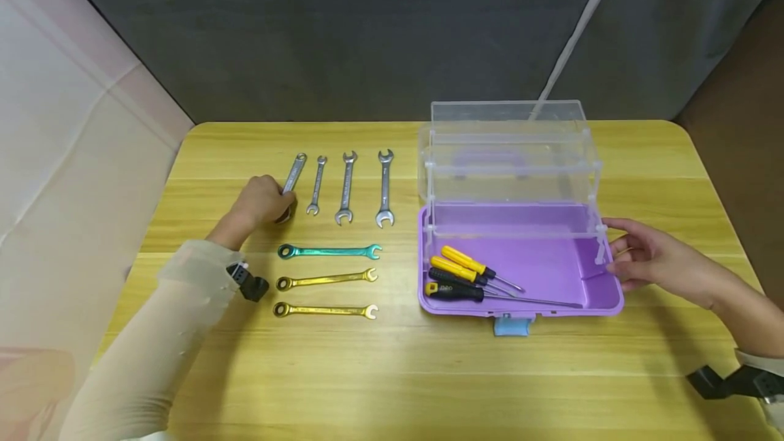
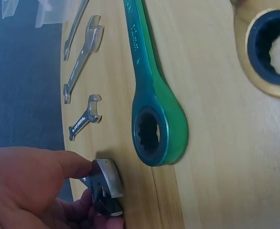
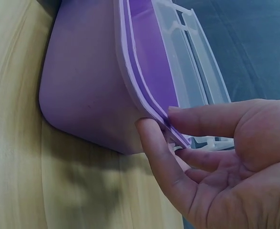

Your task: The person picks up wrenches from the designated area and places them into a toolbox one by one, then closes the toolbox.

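Observation:
My left hand (image 1: pixel 262 200) grips an adjustable wrench (image 1: pixel 294 174) by its jaw end, thumb on one side and fingers on the other. The left wrist view shows the wrench's head (image 2: pixel 106 183) close over the wood. Right of it lie silver open-end wrenches (image 1: pixel 348 189) in a row. At the other side, my right hand (image 1: pixel 658 257) pinches the right rim of a purple toolbox (image 1: pixel 551 271), thumb inside and fingers outside, as the right wrist view shows (image 3: pixel 147 107). Several yellow and black screwdrivers (image 1: pixel 456 291) lie in the box's left part.
Below the silver wrenches lie a green ratcheting wrench (image 1: pixel 331 251) and two gold ones (image 1: pixel 327 280). Clear plastic trays (image 1: pixel 511 186) stand raised over the toolbox's back. A blue latch (image 1: pixel 512 326) hangs at its front. A dark curtain (image 1: pixel 337 33) rises behind the table.

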`<state>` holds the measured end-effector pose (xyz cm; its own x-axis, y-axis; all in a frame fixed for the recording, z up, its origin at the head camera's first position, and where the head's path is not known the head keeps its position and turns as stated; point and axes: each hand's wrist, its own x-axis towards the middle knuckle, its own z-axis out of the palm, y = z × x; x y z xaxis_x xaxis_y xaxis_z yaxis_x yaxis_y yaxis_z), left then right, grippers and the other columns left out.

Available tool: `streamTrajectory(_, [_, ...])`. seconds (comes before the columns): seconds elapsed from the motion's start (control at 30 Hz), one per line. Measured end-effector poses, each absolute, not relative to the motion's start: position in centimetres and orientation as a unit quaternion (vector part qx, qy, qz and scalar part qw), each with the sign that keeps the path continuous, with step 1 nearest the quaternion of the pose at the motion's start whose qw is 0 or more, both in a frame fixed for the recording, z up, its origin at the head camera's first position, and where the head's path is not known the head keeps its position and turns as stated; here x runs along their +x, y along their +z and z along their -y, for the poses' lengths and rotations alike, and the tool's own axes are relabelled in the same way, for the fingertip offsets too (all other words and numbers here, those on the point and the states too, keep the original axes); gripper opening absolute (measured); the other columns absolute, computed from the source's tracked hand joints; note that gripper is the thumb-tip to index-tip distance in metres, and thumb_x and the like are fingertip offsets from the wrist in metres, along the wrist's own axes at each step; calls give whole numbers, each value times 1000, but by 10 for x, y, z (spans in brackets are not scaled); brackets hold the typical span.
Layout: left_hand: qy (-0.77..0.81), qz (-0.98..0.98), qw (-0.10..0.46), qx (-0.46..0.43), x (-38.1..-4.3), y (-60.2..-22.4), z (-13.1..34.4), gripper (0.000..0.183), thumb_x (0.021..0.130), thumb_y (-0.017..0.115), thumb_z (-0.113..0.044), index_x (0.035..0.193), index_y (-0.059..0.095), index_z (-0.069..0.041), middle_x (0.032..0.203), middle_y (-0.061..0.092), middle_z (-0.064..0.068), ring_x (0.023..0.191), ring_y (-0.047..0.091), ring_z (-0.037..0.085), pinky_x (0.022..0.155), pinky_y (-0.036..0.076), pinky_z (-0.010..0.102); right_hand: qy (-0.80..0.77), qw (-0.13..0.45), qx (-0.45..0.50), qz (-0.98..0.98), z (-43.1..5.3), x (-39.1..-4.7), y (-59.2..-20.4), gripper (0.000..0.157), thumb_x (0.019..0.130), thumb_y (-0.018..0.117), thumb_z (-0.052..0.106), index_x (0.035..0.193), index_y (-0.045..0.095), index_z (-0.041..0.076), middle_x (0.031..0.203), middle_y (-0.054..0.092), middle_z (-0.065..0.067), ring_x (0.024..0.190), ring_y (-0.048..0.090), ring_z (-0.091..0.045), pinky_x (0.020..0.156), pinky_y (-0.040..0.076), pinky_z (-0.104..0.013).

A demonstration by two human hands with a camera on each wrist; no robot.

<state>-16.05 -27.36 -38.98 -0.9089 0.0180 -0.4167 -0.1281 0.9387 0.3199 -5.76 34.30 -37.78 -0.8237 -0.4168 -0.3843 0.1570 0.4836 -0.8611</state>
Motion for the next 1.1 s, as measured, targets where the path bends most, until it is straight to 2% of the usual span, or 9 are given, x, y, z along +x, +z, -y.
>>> streamTrajectory(0.1, [168, -962, 212, -29, -161, -390, 272, 45, 104, 48, -25, 63, 57, -6, 54, 48, 2, 50, 43, 15, 50, 35, 28, -504, 290, -69, -811, -343, -57, -379, 71, 98, 58, -7, 154, 14, -11, 106, 61, -11, 89, 68, -16, 70, 61, -37])
streamTrajectory(0.3, [169, -962, 215, -26, -161, -389, 274, 42, 104, 48, -22, 67, 58, -4, 57, 49, 4, 52, 43, 17, 51, 36, 28, -521, 301, -47, -798, -342, -57, -380, 58, 99, 57, -6, 147, 26, -4, 106, 57, -13, 88, 69, -20, 71, 61, -39])
streamTrajectory(0.37, [175, -961, 213, -32, -161, -390, 275, 39, 104, 48, -21, 72, 59, -1, 60, 50, 6, 53, 44, 18, 51, 37, 29, -528, 306, -42, -791, -343, -58, -380, 54, 99, 56, -6, 146, 29, 1, 106, 57, -14, 89, 69, -21, 72, 61, -39])
streamTrajectory(0.43, [181, -961, 207, -37, -161, -391, 277, 34, 105, 47, -20, 83, 56, 5, 67, 51, 10, 57, 46, 20, 52, 39, 30, -534, 311, -36, -786, -344, -59, -380, 50, 99, 55, -5, 142, 33, 6, 105, 57, -13, 89, 69, -22, 72, 61, -40])
streamTrajectory(0.57, [189, -962, 192, -42, -160, -390, 279, 30, 105, 47, -18, 106, 47, 12, 81, 51, 17, 65, 50, 25, 55, 42, 33, -541, 323, -34, -776, -344, -61, -381, 38, 99, 54, -5, 133, 36, 1, 104, 58, -10, 88, 69, -20, 72, 61, -39])
streamTrajectory(0.7, [196, -962, 183, -43, -158, -391, 278, 32, 106, 48, -18, 116, 43, 13, 89, 52, 21, 71, 52, 28, 59, 44, 35, -546, 336, -33, -767, -347, -62, -383, 30, 99, 55, -4, 125, 39, -6, 104, 59, -8, 89, 69, -20, 74, 61, -39])
streamTrajectory(0.9, [211, -964, 156, -44, -158, -397, 280, 33, 103, 49, -16, 119, 43, 12, 96, 53, 23, 79, 53, 32, 67, 46, 41, -557, 353, -30, -751, -350, -66, -382, 25, 100, 54, -3, 122, 43, 3, 104, 60, -8, 91, 70, -21, 76, 61, -41])
streamTrajectory(1.1, [230, -962, 142, -39, -159, -398, 280, 37, 97, 55, -12, 122, 43, 11, 98, 53, 24, 82, 53, 33, 70, 45, 42, -578, 362, -25, -731, -352, -65, -384, 32, 100, 53, -4, 122, 43, 18, 103, 60, -6, 92, 70, -22, 77, 61, -42])
